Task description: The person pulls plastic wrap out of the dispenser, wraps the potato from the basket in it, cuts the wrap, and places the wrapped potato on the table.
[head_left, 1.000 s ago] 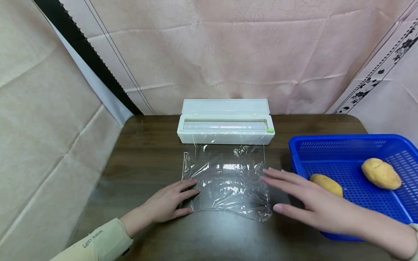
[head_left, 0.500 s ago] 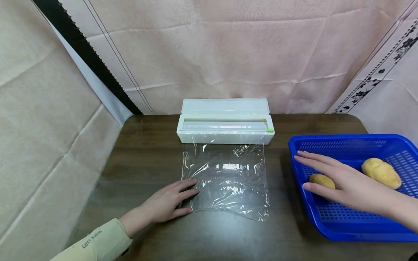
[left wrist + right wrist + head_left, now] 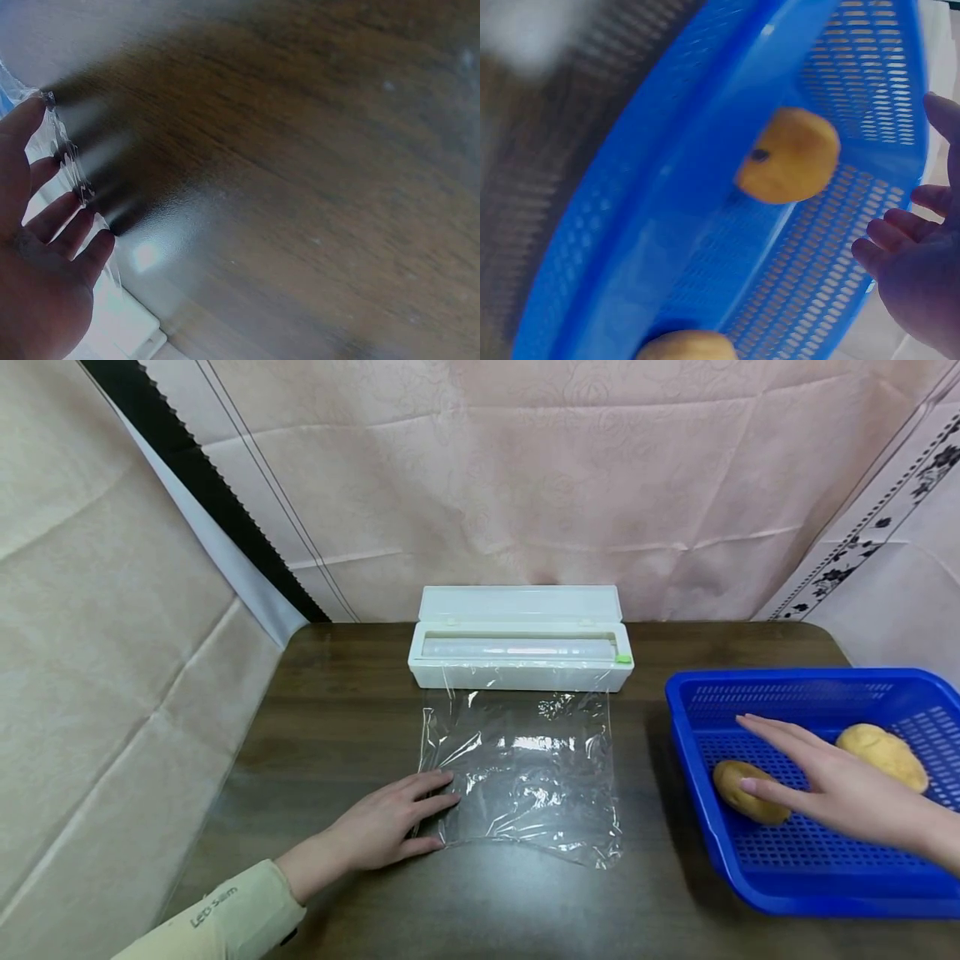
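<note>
A clear plastic film (image 3: pixel 536 777) lies on the wooden table, running out of a white box (image 3: pixel 517 677) with its lid up. My left hand (image 3: pixel 378 827) rests fingers spread on the film's left edge, which the left wrist view shows under the fingertips (image 3: pixel 45 105). Over the blue basket (image 3: pixel 847 881) my right hand (image 3: pixel 855 785) hovers with fingers extended, between two potatoes. The nearer potato (image 3: pixel 742 793) is beside its thumb; the other potato (image 3: pixel 885 753) is partly hidden behind the hand. In the right wrist view the hand (image 3: pixel 922 255) holds nothing.
The basket stands at the right side of the table (image 3: pixel 330 735). Pale cloth (image 3: pixel 562 485) hangs behind the table and more cloth (image 3: pixel 112 652) on the left. A green slider (image 3: pixel 623 659) sits at the box's right end.
My right hand has moved right, from beside the film's right edge to over the basket, uncovering more of the nearer potato lately. My left hand has stayed in place.
</note>
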Available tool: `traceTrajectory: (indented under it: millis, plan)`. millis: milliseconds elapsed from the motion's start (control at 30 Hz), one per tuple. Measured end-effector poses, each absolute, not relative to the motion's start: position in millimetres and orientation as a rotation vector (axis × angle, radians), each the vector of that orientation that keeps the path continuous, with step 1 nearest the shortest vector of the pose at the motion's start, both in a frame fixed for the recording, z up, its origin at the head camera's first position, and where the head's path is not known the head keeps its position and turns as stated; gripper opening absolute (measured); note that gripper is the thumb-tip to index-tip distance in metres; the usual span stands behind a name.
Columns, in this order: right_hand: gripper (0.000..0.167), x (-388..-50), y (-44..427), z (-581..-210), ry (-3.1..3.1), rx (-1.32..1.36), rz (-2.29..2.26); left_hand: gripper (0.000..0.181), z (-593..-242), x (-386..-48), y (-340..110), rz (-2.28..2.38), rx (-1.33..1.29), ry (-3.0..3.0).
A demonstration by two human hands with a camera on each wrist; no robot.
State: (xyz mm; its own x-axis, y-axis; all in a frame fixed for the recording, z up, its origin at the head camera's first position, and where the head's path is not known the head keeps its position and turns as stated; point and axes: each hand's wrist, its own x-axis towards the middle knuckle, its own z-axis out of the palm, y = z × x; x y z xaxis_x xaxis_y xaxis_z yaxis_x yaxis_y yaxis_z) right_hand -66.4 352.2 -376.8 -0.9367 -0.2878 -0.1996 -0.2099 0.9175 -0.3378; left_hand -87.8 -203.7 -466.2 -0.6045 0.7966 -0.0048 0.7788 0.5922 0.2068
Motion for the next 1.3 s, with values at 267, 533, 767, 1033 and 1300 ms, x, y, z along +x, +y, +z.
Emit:
traceTrajectory:
  millis: [267,533,767,1033,1300]
  plan:
    - [0.089,-67,366,-391,2.796,-0.362,-0.423,0.062,-467,-87,-203,0.275,1.361,2.722]
    - [0.092,-68,370,-401,2.753,-0.377,-0.424,0.063,-468,-86,-203,0.284,1.343,2.719]
    - [0.095,-70,371,-406,2.722,-0.359,-0.413,0.063,-468,-85,-204,0.291,1.328,2.722]
    - [0.095,-69,373,-416,2.745,-0.407,-0.44,0.064,-468,-86,-204,0.276,1.319,2.716]
    - [0.09,-69,375,-423,2.787,-0.49,-0.431,0.064,-467,-87,-204,0.246,1.307,2.704]
